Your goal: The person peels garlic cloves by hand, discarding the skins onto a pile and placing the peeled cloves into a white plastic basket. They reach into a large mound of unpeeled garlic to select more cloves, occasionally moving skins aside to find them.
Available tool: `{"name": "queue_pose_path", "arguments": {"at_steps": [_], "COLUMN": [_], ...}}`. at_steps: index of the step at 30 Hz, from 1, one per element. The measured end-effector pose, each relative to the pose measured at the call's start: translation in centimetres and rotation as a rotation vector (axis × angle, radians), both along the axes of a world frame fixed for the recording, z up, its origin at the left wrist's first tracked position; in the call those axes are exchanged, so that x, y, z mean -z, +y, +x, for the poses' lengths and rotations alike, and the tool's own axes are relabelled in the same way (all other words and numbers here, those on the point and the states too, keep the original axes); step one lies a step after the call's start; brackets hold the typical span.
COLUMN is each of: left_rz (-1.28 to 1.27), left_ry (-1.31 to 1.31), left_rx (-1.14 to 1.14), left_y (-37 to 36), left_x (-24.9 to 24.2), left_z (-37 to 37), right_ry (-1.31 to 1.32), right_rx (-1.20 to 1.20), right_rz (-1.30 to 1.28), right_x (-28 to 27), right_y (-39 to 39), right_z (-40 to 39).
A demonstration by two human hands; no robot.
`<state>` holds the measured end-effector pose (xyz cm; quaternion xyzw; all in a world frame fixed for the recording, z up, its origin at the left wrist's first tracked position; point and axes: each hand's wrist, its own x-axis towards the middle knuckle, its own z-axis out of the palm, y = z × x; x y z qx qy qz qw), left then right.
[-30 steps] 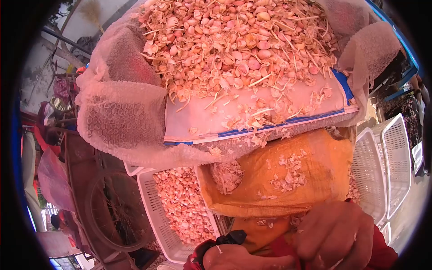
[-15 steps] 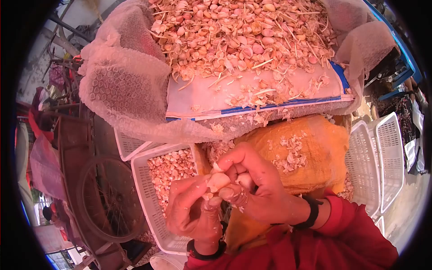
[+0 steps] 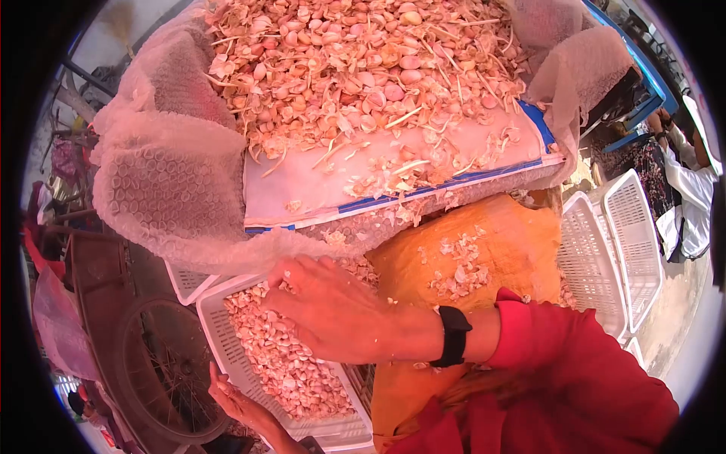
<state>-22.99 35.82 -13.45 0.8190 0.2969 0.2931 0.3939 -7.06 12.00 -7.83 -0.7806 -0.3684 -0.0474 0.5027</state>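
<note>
My right hand (image 3: 333,310), with a black band (image 3: 452,337) at the wrist, is over the upper part of a white plastic crate (image 3: 215,325). Its back faces me and the fingers curl down to the left. A small pale bit shows by the fingertips; what else they hold is hidden. Many garlic cloves (image 3: 295,378) lie in the crate beneath. Beside the crate's lower left wall, my left hand (image 3: 240,401) has its fingers stretched out and apart, nothing in them.
Ahead, a heap of garlic cloves and skins (image 3: 363,76) lies on a white sheet with blue edging, over bubble wrap (image 3: 166,166). An orange sack (image 3: 484,234) with loose skins sits at centre. White crates (image 3: 597,250) stand right, a spoked wheel (image 3: 178,371) left. Another person (image 3: 692,189) is far right.
My hands were together around garlic pieces and have parted. The right moved left over the crate; the left dropped down and left, now empty. The whole view shifted slightly.
</note>
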Motion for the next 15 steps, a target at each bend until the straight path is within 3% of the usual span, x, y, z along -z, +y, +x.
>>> {"name": "queue_pose_path", "arguments": {"at_steps": [4,6,9,12,15], "left_rz": [0.22,0.348,0.245,0.129,0.135], "left_ry": [-0.046,-0.012,-0.06,-0.1,-0.109], "left_rx": [0.193,0.326,0.427,0.505,0.615], "left_y": [-4.4,-6.1,-9.1,-11.0,-12.5], "left_x": [0.9,0.4,-1.3,-2.6,-3.1], "left_z": [5.1,7.2,10.0,10.3,9.8], "right_ry": [-0.132,-0.198,-0.036,-0.058,0.172], "right_rx": [0.452,0.461,0.334,0.33,0.301], "right_rz": [-0.153,-0.302,-0.338,-0.343,-0.082], "right_x": [0.7,4.1,5.1,4.7,3.2], "right_y": [-9.7,-13.8,-15.0,-14.7,-14.7], "right_z": [9.2,12.4,13.8,13.8,13.4]}}
